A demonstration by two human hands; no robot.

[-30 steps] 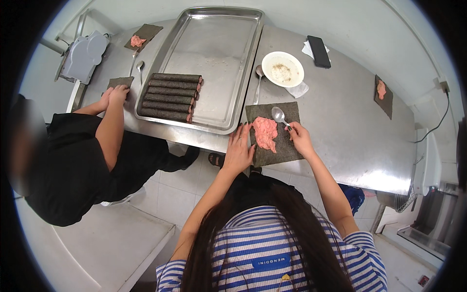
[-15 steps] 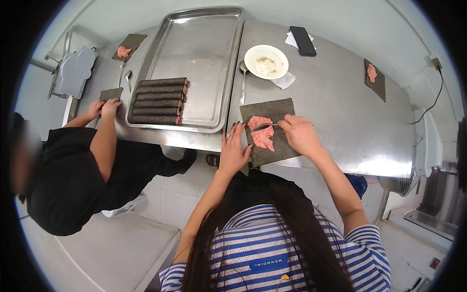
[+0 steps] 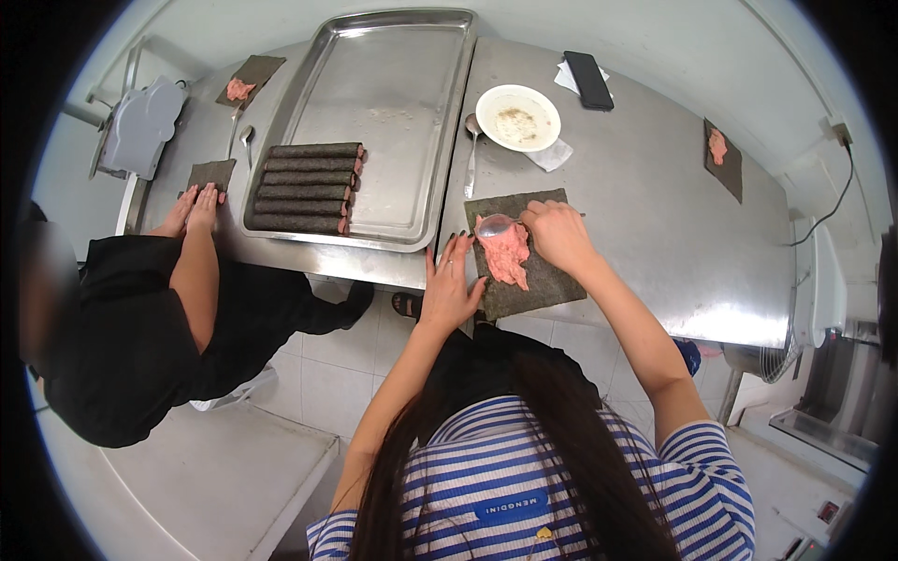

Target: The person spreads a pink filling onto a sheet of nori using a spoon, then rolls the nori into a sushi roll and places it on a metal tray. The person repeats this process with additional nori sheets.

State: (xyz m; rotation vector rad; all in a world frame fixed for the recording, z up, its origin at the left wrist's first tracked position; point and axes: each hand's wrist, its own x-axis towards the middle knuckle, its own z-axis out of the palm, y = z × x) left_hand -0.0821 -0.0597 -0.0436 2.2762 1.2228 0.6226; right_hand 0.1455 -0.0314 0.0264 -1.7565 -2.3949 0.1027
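Note:
A dark green seaweed sheet (image 3: 550, 280) lies on the steel table in front of me. Pink meat paste (image 3: 506, 254) is smeared over its left part. My right hand (image 3: 558, 234) is closed round the handle of a spoon (image 3: 497, 225), whose bowl rests on the upper end of the paste. With fingers stretched out, my left hand (image 3: 451, 285) lies flat at the sheet's left edge, its thumb at the border of the sheet.
Several filled seaweed rolls (image 3: 306, 189) lie in a steel tray (image 3: 454, 122) at left. Ahead are a white bowl (image 3: 552, 110) with liquid, another spoon (image 3: 470, 154) and a phone (image 3: 587, 80). A paste-topped sheet (image 3: 723, 166) lies far right. At left, a co-worker's hands (image 3: 194, 209) roll a sheet.
My right hand has moved up and slightly left, taking the spoon to the paste's upper end. My left hand stays in place. The co-worker's hands have shifted nearer the table's front edge.

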